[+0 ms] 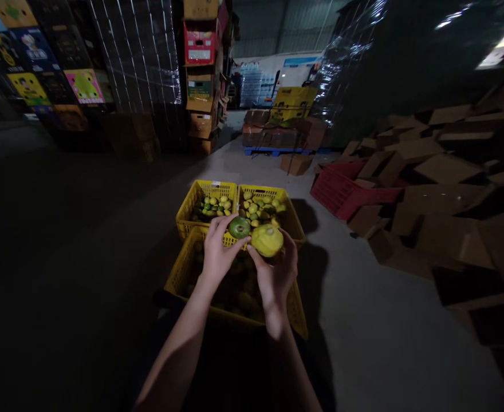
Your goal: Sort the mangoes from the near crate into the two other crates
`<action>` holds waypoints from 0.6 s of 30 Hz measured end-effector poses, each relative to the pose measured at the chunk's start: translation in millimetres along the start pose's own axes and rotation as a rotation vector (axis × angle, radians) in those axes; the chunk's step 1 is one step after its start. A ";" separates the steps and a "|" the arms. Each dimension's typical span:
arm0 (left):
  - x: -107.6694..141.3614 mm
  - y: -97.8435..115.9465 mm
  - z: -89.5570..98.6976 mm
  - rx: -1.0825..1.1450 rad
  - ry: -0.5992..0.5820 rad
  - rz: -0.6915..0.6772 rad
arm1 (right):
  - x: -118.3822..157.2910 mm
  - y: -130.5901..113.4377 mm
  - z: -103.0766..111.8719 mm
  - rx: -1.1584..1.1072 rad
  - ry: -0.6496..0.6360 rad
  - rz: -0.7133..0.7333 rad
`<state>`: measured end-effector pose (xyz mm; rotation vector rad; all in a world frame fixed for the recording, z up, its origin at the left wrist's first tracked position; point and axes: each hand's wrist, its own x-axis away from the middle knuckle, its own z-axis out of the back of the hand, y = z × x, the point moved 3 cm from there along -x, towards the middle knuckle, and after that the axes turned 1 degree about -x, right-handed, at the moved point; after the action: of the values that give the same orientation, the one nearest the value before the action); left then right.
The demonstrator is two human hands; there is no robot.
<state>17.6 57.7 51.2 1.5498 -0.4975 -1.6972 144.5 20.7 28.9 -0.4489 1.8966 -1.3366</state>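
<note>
My left hand (218, 250) pinches a small green citrus fruit (239, 228) between thumb and fingers. Beside it, my right hand (278, 269) is closed around a larger yellow citrus fruit (267, 240). Both fruits are held up close together above a near yellow crate (182, 263), whose shadowed inside holds more fruit that is hard to make out. Beyond stand two more yellow crates: the left crate (185, 209) has green and yellow fruits (213, 206), and the right crate (294, 220) has mostly yellow ones (260, 207).
A red crate (342, 191) lies tipped to the right, against a large heap of cardboard boxes (441, 217). At the back are a tall stack of cartons (201, 86) and a blue pallet (273, 151) bearing boxes. Printed cartons (32, 88) are stacked at far left.
</note>
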 end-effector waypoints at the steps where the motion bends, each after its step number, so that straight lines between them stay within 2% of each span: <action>1: -0.2 -1.4 -0.3 0.038 0.011 0.037 | -0.1 1.0 -0.7 -0.059 0.001 -0.040; 5: -1.5 -9.4 -1.4 0.262 0.064 0.216 | -0.5 3.7 -3.6 -0.290 -0.022 -0.257; 8: -3.3 -12.0 -1.9 0.468 0.016 0.325 | -1.2 1.0 -4.5 -0.415 -0.093 -0.375; 16: -2.8 -12.2 3.0 0.822 -0.143 0.596 | -5.9 -6.7 -2.9 -0.633 -0.234 -0.445; 18: -3.2 -12.8 4.4 0.900 -0.133 0.648 | -6.0 -8.1 -3.7 -0.641 -0.259 -0.457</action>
<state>9.7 67.3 44.8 1.5671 -1.7918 -1.0886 144.6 23.9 39.2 -1.3739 2.0374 -0.8348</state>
